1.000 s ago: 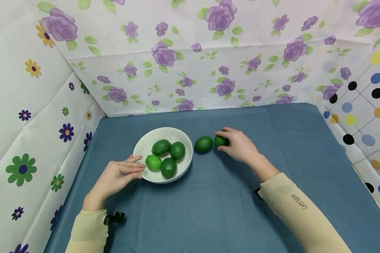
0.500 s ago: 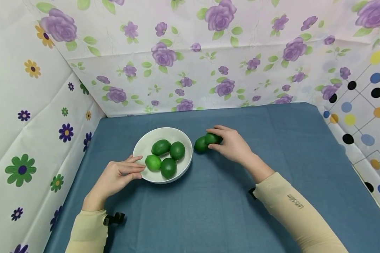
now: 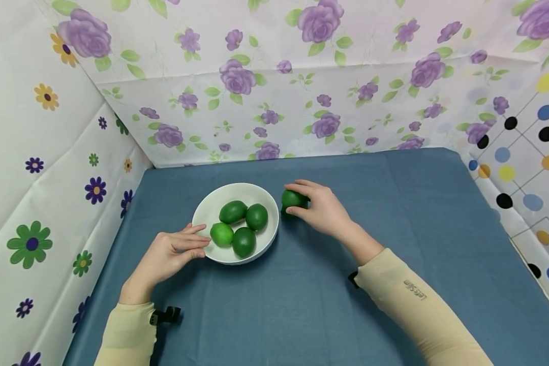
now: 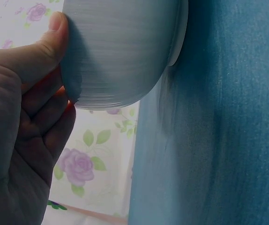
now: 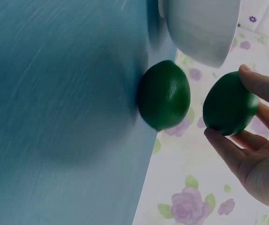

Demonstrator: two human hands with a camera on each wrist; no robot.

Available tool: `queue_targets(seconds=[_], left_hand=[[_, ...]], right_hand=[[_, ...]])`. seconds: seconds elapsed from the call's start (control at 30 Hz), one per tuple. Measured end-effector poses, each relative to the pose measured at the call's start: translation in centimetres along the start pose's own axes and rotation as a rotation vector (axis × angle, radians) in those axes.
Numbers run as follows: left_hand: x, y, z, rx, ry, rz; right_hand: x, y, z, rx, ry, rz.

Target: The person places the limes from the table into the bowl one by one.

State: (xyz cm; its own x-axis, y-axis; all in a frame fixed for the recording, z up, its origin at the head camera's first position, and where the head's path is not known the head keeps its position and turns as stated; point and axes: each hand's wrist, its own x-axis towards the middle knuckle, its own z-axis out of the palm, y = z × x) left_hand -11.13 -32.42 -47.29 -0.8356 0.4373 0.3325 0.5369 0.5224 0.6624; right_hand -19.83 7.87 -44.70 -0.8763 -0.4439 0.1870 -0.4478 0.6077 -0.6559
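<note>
In the head view a white bowl [image 3: 270, 239] holds several limes, one of them a lighter green lime [image 3: 221, 235]. My left hand [image 3: 171, 252] is at the bowl's near left rim. In the left wrist view the thumb [image 4: 50, 42] lies along the rim, with the other fingers bent close behind it. A dark green lime [image 5: 229, 104] is gripped between thumb and fingers of my right hand [image 3: 322, 208], raised off the table. Below it another lime [image 5: 165, 95] rests on the table beside the bowl; from the head most of it is hidden.
A blue cloth [image 3: 274, 315] covers the table. Behind it hangs a sheet with purple roses [image 3: 238, 76]. Patterned sheets also rise at both sides, daisies [image 3: 32, 244] on the left and coloured dots [image 3: 532, 203] on the right. Each forearm wears a black wrist camera [image 3: 165, 316].
My right hand has lifted the lime and carried it left, over the other lime and close to the bowl. The left hand and the bowl have stayed in place.
</note>
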Motion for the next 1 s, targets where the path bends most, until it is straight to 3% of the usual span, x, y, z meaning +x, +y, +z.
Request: queue_targets(seconds=[0.23, 0.5, 0.77, 1.0], left_hand=[[0.1, -0.1, 0.0, -0.003, 0.004, 0.016], [0.2, 0.0, -0.1, -0.015, 0.012, 0.027], [0.1, 0.0, 0.1, -0.02, 0.011, 0.024], [-0.1, -0.1, 0.1, -0.017, 0.012, 0.034]], right_hand=[[0.6, -1.7, 0.8, 0.024, 0.039, -0.078], [1.4, -3.9, 2.1, 0.016, 0.017, -0.192], [2.6, -5.9, 4.3, -0.053, -0.112, -0.259], [3.3, -6.9, 5.9, -0.143, -0.175, -0.253]])
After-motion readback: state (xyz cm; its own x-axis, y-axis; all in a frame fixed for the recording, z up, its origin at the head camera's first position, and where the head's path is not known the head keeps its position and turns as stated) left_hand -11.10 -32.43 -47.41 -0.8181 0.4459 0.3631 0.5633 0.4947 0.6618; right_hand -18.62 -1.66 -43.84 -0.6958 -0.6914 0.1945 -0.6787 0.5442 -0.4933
